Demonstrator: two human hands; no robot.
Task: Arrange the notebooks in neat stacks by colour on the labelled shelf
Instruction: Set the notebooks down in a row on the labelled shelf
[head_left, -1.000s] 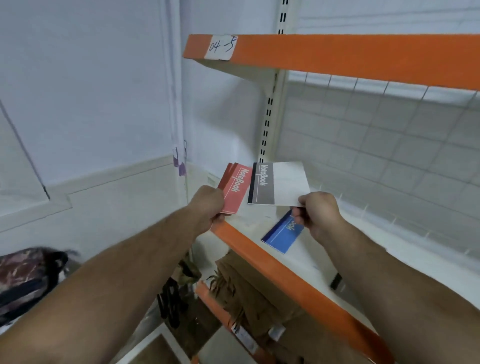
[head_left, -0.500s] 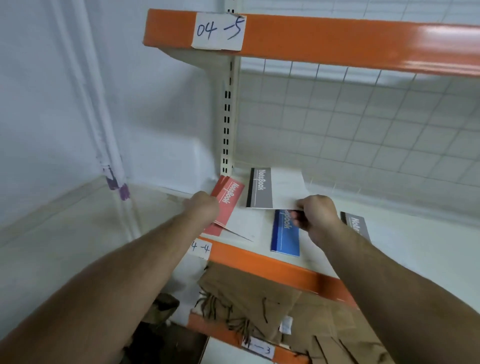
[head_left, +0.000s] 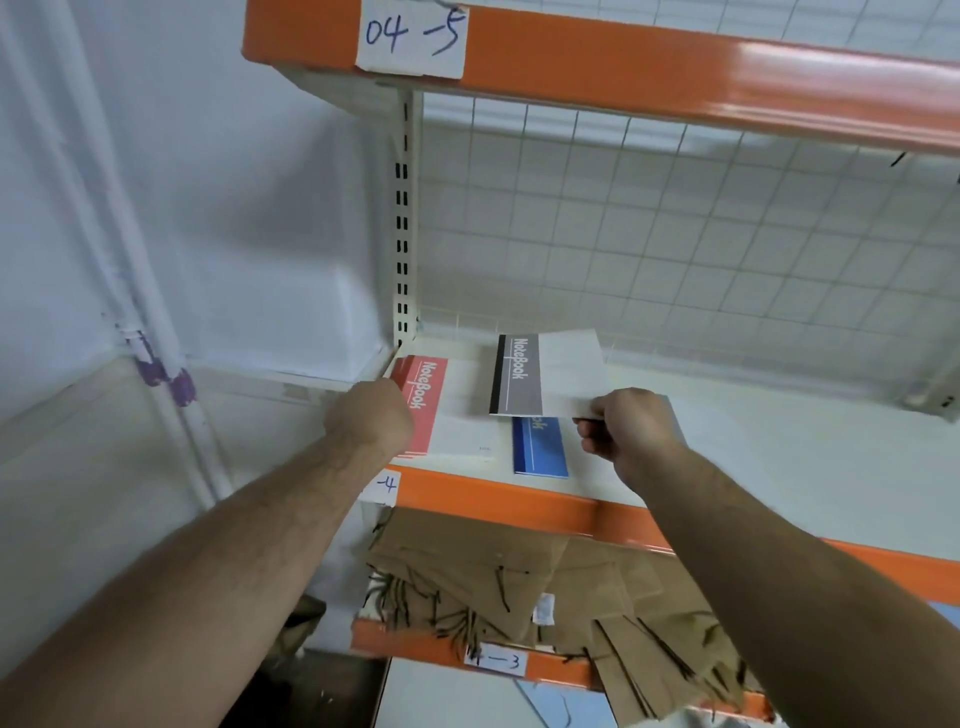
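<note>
Thin, light and probably floppy, the grey notebook (head_left: 545, 376) hangs over the shelf (head_left: 779, 457) above the blue notebook (head_left: 540, 447), its near right corner pinched in the grip of the right hand (head_left: 623, 426), while the left hand (head_left: 369, 415) curls against the red notebooks (head_left: 423, 405), grip hidden.

At 12 o'clock, a white paper label (head_left: 410, 39) on the top orange beam (head_left: 675, 67) is showing handwritten "04 -5". The red notebook (head_left: 428, 395) and, at its 3 o'clock, the grey notebook (head_left: 519, 379) are both displaying "NoteBook" in white. Toward 6 o'clock, the middle label (head_left: 387, 486) is showing "-4" and the lowest label (head_left: 496, 661) "—3".
</note>
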